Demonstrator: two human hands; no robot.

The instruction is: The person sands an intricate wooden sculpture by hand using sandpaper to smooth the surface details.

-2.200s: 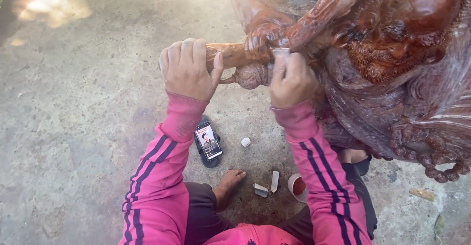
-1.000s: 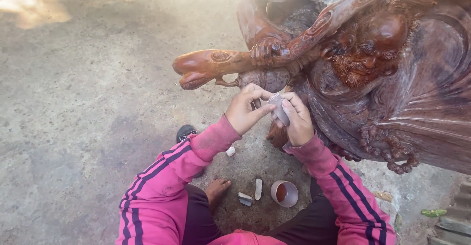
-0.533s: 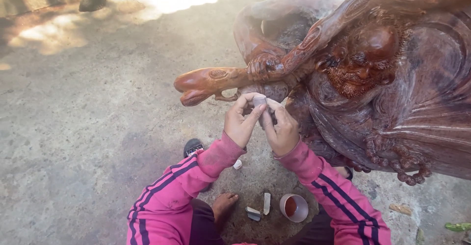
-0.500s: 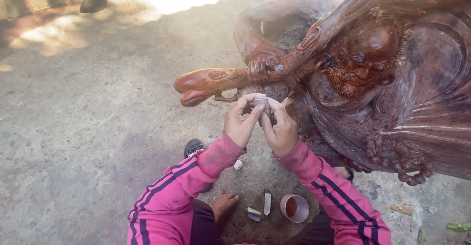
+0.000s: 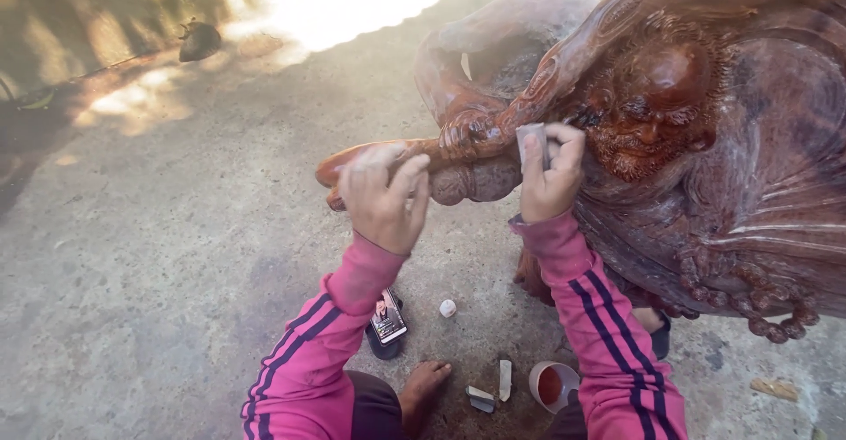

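A big reddish-brown carved wooden statue (image 5: 705, 140) with a bearded face fills the right side. A carved arm or staff (image 5: 441, 153) juts out to the left from it. My left hand (image 5: 383, 197) hovers at that jutting part, fingers spread and blurred, holding nothing I can see. My right hand (image 5: 551, 175) grips a small grey folded piece, like sandpaper (image 5: 531, 140), and presses it against the carving beside the face. Both arms wear pink sleeves with dark stripes.
On the concrete ground below lie a phone (image 5: 388, 316), a small white lump (image 5: 448, 308), two small pale pieces (image 5: 493, 387) and a little cup of red-brown liquid (image 5: 553, 383). My bare foot (image 5: 423, 383) rests near them. A dark object (image 5: 200, 41) sits far back left.
Both hands were together in front of the statue, working the grey piece. They have since separated and risen: the right hand carries the piece to the carving, the left goes to the jutting part.
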